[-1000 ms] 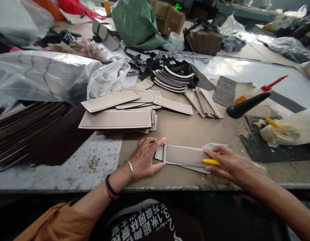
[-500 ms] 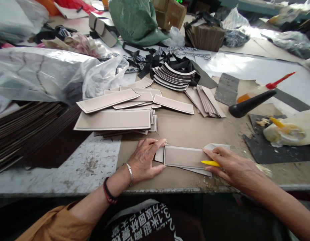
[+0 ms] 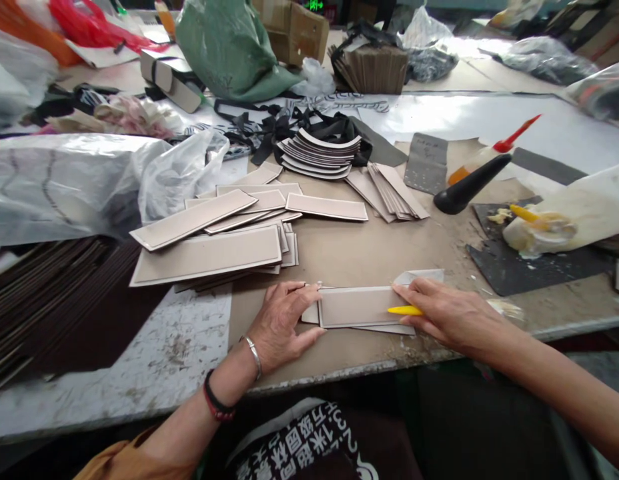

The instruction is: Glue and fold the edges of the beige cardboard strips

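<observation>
Only the view is turning a bit; the card [image 3: 357, 307] is staying flat near the front edge of the table [image 3: 189, 350], so it is probably being kept steady. The left hand [image 3: 284, 323] is curving open around the card's left end. The right hand [image 3: 439, 310] is gripping a yellow stick [image 3: 403, 311] and touching the right end. A brown sheet [image 3: 339, 253] is covering this part of the dirty white table. More cards [image 3: 209, 253] are lying behind, and a green bag [image 3: 224, 53] and a box [image 3: 304, 33] are sitting farther back.

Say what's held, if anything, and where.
Right grip: yellow tool, held behind its exposed tip; also at the right end of the top beige strip. Left grip: at the strip's left end; hold can't be told.
</observation>
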`<act>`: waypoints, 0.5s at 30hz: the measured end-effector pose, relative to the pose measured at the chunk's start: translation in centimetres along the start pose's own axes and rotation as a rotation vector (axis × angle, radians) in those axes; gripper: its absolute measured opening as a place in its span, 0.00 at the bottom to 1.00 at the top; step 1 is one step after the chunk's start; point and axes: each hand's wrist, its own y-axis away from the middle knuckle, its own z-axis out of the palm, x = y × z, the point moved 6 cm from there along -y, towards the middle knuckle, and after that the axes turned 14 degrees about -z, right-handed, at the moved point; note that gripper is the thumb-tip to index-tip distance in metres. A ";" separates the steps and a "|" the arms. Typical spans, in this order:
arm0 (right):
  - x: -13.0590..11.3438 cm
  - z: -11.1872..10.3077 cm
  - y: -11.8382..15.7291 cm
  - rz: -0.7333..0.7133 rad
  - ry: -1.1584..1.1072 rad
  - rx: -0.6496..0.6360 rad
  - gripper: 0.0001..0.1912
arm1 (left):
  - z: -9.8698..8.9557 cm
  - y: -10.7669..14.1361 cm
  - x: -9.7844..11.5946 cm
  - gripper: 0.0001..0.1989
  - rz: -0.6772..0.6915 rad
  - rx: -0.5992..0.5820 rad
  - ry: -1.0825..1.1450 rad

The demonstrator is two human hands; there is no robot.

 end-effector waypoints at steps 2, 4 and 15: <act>-0.1 -0.1 -0.1 0.006 0.006 -0.029 0.18 | 0.0 0.0 0.1 0.22 0.011 0.002 -0.007; -0.2 -0.1 -0.1 0.014 0.006 -0.039 0.18 | 0.0 0.0 0.1 0.23 0.020 0.003 -0.015; -0.2 -0.2 -0.4 0.077 -0.020 -0.092 0.17 | 0.2 0.1 0.3 0.21 0.068 0.005 -0.079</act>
